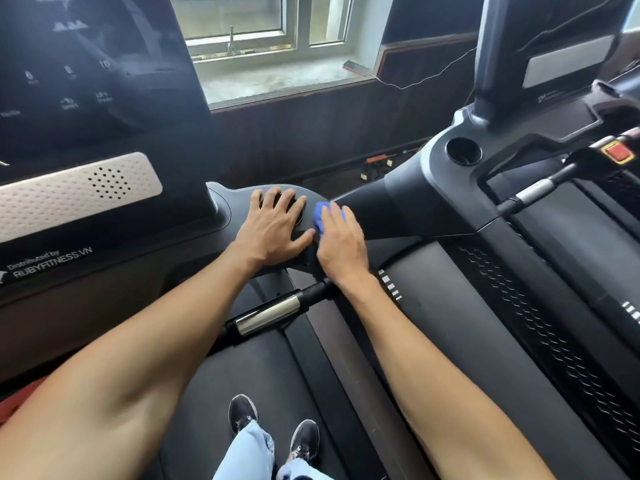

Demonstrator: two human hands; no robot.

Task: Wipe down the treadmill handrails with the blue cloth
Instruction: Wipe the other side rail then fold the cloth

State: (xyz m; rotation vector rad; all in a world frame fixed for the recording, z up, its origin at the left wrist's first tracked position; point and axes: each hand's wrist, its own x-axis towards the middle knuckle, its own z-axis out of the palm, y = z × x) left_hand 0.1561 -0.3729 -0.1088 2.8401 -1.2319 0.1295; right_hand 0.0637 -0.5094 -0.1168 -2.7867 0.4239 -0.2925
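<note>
Right hand (342, 239) presses blue cloth (320, 214) onto console arm (223, 206), fingers straight. Left hand (273, 226) rests flat, fingers spread, just beside it. Judged early — chrome handrail grip (268, 315) below not yet reached.

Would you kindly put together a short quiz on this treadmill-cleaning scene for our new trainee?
1. True or false: the blue cloth lies under the fingers of the right hand.
2. The left hand rests flat on: A) the round recess in the console arm; B) the chrome grip bar; C) the windowsill.
3. Fill in: the stop button on the neighbouring treadmill is ____.
Key: 1 true; 2 A; 3 red.
</note>
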